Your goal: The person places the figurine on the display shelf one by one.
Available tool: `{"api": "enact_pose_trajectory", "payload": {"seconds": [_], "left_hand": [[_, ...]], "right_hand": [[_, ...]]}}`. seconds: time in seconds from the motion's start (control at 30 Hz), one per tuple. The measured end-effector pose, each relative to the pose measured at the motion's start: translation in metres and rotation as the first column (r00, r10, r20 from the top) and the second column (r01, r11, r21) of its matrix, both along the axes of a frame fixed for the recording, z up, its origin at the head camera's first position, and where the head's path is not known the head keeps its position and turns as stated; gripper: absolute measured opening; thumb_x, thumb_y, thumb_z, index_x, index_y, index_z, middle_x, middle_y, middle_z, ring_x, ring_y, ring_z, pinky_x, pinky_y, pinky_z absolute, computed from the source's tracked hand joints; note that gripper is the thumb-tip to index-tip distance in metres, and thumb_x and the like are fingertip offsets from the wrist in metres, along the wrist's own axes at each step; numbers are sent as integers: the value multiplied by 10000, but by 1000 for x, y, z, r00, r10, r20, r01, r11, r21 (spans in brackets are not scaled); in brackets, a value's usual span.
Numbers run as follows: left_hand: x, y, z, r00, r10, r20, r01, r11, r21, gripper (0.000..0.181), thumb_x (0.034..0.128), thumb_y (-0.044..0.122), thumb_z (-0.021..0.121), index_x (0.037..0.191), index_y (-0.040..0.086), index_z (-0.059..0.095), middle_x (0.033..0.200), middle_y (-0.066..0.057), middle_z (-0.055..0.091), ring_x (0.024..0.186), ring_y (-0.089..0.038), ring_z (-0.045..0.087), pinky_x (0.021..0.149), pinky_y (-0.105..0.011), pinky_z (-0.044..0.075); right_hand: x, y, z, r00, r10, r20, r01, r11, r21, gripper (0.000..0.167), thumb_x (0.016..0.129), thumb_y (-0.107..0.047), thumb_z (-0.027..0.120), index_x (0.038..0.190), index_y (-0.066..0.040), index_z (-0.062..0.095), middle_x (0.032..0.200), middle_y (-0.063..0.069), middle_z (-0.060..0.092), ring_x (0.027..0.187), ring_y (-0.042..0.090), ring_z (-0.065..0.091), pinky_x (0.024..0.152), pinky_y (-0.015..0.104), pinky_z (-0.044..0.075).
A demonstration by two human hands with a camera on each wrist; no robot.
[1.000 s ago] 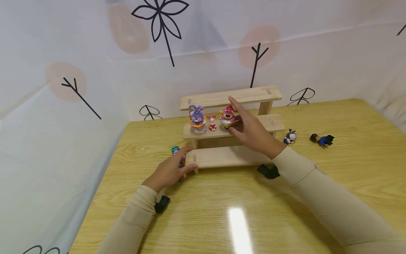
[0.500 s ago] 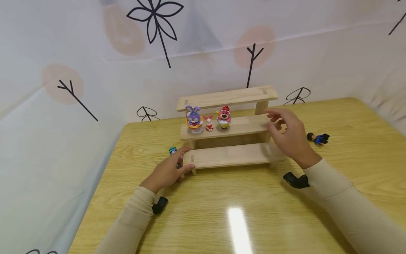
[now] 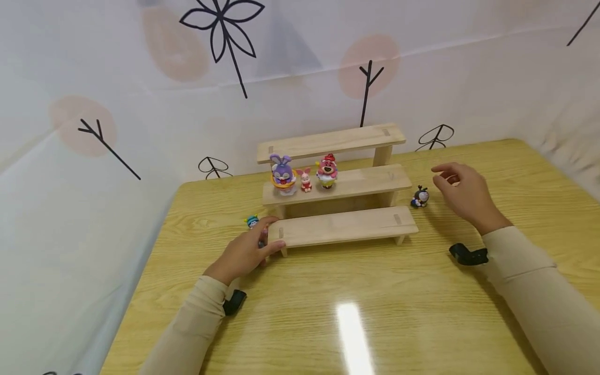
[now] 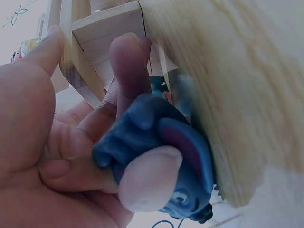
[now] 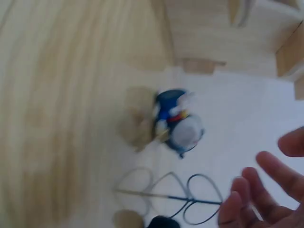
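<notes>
A three-tiered wooden shelf (image 3: 342, 228) stands on the table. My left hand (image 3: 241, 255) grips the left end of its lowest tier, thumb in front. Beside that hand's curled fingers, against the tabletop, is a blue donkey figurine (image 4: 152, 152); whether the fingers press on it I cannot tell. On the middle tier are a purple rabbit figurine (image 3: 283, 175), a small pink piglet figurine (image 3: 305, 180) and a pink bear figurine (image 3: 326, 172). My right hand (image 3: 466, 195), holding nothing, hovers with relaxed fingers right of a dark figurine with antennae (image 3: 420, 197).
A figurine in a teal hat (image 3: 252, 221) stands left of the shelf, partly behind my left hand. A white patterned cloth (image 3: 300, 78) hangs behind the table (image 3: 300, 312). Dark straps (image 3: 469, 255) stick out at both wrists.
My right hand has let go of the bear figurine on the middle tier and moved right, past the shelf's end. It now hides the blue-clothed figure. My left hand keeps its place.
</notes>
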State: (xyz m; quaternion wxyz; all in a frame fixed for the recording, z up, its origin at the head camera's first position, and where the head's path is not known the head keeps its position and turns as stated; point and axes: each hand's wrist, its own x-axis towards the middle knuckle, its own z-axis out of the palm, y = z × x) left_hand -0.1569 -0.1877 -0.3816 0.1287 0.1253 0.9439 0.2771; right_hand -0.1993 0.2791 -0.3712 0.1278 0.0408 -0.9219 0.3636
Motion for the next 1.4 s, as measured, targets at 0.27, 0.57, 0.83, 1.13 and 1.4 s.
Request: {"api": "enact_pose_trajectory", "payload": {"seconds": [0.27, 0.57, 0.83, 1.13, 1.4], "left_hand": [[1, 0, -1, 1000, 7, 4, -7, 1000, 14, 667, 945, 603, 562, 1523, 390, 307, 1022, 12, 655, 607, -107, 620, 658, -325, 452], [-1, 0, -4, 1000, 0, -8, 0, 1000, -7, 664, 941, 633, 538, 1520, 417, 293, 834, 51, 629, 593, -114, 610, 680, -341, 451], [-2, 0, -3, 1000, -4, -14, 4, 1000, -4, 659, 945, 631, 533, 1519, 411, 298, 827, 46, 624, 588, -114, 614, 651, -334, 446], [-2, 1, -2, 1000, -9, -17, 9, 1000, 9, 662, 941, 634, 536, 1518, 407, 302, 848, 48, 622, 595, -109, 619, 662, -333, 453], [-1, 0, -2, 1000, -11, -20, 12, 1000, 13, 641, 954, 605, 545, 1515, 402, 311, 879, 51, 631, 593, -108, 626, 640, -330, 455]], "right_hand": [[-10, 9, -15, 963, 89, 253, -108, 992, 61, 580, 1060, -437, 426, 1445, -5, 464, 1322, 316, 501, 1149, 456, 514, 847, 584, 458], [-11, 9, -19, 920, 134, 368, -174, 982, 78, 719, 1031, -521, 459, 1519, -3, 358, 1344, 342, 489, 1185, 498, 511, 902, 637, 439], [-11, 4, -20, 925, 139, 355, -194, 973, 124, 709, 1032, -490, 487, 1512, 17, 368, 1292, 335, 549, 1100, 461, 588, 814, 544, 506], [-10, 1, -20, 933, 138, 333, -191, 973, 133, 675, 1035, -458, 497, 1503, 14, 381, 1275, 324, 574, 1085, 459, 605, 798, 538, 508], [-8, -6, -20, 945, 168, 280, -209, 970, 125, 575, 1039, -347, 541, 1480, 2, 425, 1242, 287, 595, 1126, 490, 606, 804, 528, 542]]}}
